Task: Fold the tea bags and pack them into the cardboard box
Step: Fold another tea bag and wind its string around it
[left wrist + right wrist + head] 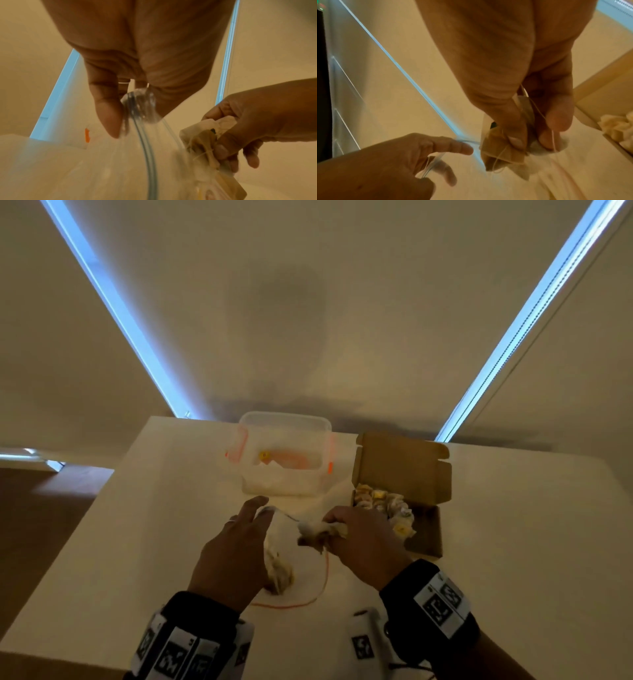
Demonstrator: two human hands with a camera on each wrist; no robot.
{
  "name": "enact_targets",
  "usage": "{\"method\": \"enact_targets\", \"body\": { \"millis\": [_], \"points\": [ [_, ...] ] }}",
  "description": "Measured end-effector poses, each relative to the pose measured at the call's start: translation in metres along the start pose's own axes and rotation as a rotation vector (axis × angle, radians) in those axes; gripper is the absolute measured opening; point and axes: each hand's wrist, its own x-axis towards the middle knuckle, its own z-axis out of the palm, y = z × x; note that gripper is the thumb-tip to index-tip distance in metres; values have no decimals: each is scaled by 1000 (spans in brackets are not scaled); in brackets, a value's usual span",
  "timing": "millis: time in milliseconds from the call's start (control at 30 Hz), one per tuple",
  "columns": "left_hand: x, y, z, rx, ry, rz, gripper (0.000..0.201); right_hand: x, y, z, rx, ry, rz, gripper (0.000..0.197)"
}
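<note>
My right hand [327, 525] grips a small bunch of tea bags [313, 534] with loose strings, held just above the table. The right wrist view shows those tea bags [498, 152] pinched between thumb and fingers [558, 119]. My left hand [263, 508] pinches the zip rim of a clear plastic bag [120, 169], holding its mouth up. More tea bags [279, 573] lie inside that bag beneath my left palm. The open cardboard box [400, 467] stands to the right, with several folded tea bags [383, 503] in it.
A clear plastic container [284, 419] with orange clips sits at the back centre of the white table [513, 542]. An orange string [322, 587] curls on the table between my wrists. The table's left edge drops to a brown floor.
</note>
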Motion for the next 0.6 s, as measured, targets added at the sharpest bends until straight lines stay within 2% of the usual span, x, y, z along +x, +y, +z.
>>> {"method": "enact_targets", "body": {
  "millis": [133,233,300,367,433,467,500,533,600],
  "points": [
    [10,-8,7,-92,-51,35,61,1,-2,-10,235,-76,-14,19],
    [12,-12,11,-147,-85,72,31,0,-7,-19,351,-115,-45,14],
    [12,-11,-1,-162,-60,45,13,-2,-9,-31,387,-121,-91,14],
    [12,-3,-23,-288,107,69,27,-5,-14,-51,380,-135,-131,14],
    [14,11,-51,-512,321,134,40,-7,-23,-75,333,-153,-173,13],
    [17,20,-64,-664,340,174,46,-9,-30,-89,289,-152,-195,13],
    [21,30,-76,-847,287,200,52,-11,-36,-103,240,-140,-213,14],
    [27,40,-85,-1048,174,212,60,-14,-44,-117,195,-121,-229,15],
    [42,61,-101,-1370,-125,175,86,-19,-56,-144,161,-114,-269,19]
  ]
}}
